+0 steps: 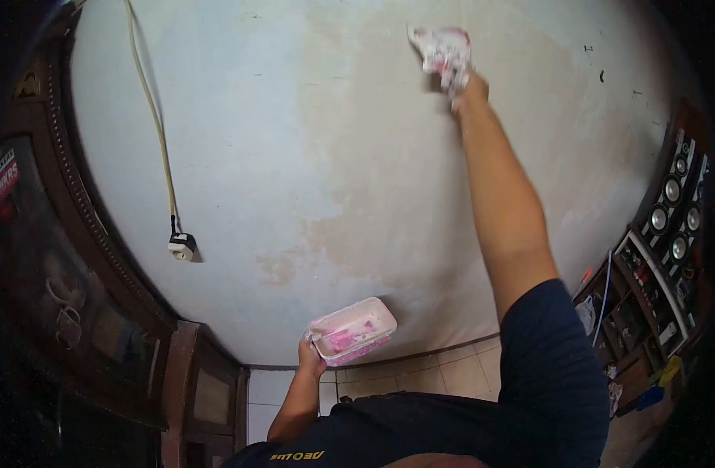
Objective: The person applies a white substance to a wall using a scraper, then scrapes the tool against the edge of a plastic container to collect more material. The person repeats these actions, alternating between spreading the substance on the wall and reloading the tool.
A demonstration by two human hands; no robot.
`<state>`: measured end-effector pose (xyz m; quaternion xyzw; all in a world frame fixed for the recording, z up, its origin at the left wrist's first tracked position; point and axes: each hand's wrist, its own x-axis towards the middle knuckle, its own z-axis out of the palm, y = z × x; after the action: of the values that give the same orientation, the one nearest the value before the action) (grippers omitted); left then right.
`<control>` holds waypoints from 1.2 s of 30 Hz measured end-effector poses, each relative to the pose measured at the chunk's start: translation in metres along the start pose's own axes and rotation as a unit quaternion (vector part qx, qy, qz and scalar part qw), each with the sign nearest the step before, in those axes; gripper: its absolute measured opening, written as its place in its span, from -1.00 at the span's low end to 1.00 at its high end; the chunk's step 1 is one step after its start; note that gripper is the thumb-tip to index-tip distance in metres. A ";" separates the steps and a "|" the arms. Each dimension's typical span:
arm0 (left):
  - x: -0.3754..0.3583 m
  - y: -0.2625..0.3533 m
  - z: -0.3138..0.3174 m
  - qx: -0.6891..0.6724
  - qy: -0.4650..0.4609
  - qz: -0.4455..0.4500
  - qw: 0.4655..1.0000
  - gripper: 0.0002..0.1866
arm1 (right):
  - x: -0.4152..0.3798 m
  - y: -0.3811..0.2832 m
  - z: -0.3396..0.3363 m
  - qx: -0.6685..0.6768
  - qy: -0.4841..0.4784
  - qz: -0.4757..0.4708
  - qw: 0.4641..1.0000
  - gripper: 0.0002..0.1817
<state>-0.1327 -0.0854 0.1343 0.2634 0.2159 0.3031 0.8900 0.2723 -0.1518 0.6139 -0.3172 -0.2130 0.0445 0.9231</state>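
Observation:
High on the pale wall (256,156), my right hand (473,90) is closed round a putty knife (445,56) smeared with white and pink paste. The blade is against or very near the wall; which one I cannot tell. Low down, my left hand (310,357) grips the left end of a white rectangular tub (353,331). Pink and whitish paste lies inside the tub, which is tilted so that its opening faces me. Beige and whitish patches mark the wall between my two hands.
A cable (156,117) hangs down the wall at the left, ending in a white socket (182,247). Dark wooden furniture (108,257) stands along the left side. At the right is a shelf unit (646,296) near round speakers (672,189). Floor tiles (463,376) show below.

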 end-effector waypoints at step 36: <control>-0.042 0.017 0.080 -0.005 0.165 0.041 0.985 -0.57 | -0.162 0.151 -0.133 -0.013 -0.140 0.307 0.941 -0.75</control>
<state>-0.1270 -0.1278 0.2153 0.2145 0.3472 0.3795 0.8303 0.1896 -0.1423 0.3688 -0.3700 -0.2325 0.3667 0.8213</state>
